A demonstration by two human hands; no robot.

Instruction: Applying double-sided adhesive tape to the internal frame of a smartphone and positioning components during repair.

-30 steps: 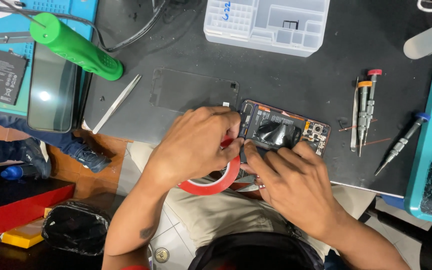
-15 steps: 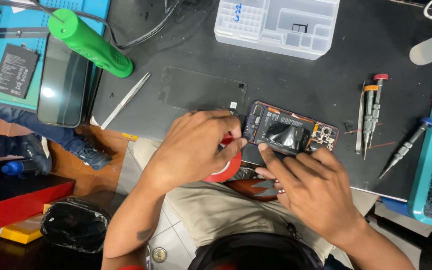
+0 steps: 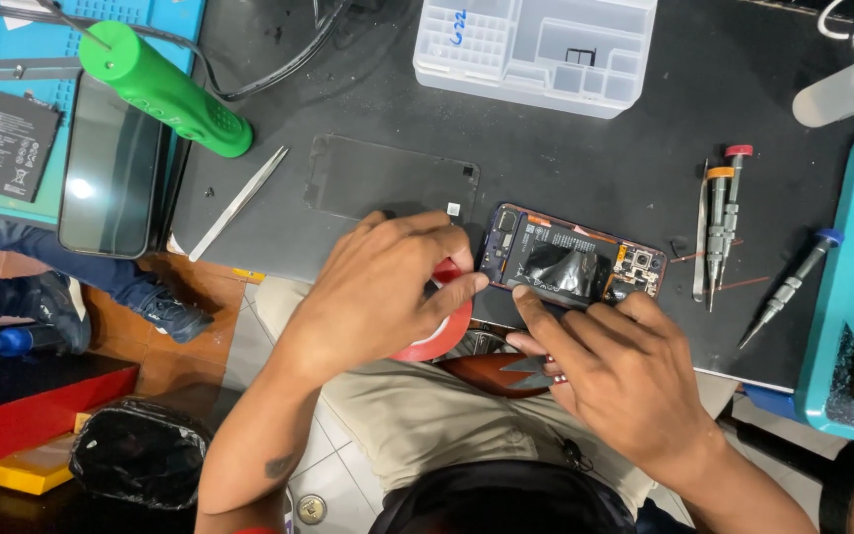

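Left hand [image 3: 383, 287] pinched a red ring-shaped tape roll [image 3: 444, 331] at the black mat's [image 3: 585, 158] near edge. Right hand [image 3: 625, 371] gripped small scissors [image 3: 531, 368] (mostly hidden), index fingertip touching the opened dark phone with exposed internals [image 3: 570, 259]. Precision screwdrivers [image 3: 719, 222] lay beyond.

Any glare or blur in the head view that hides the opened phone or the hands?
Head view: sharp and evenly lit; a small glare spot sits on the dark glass screen panel at left. The opened phone with exposed boards reads clearly. The left hand covers most of the red tape roll; the right hand is unblurred.
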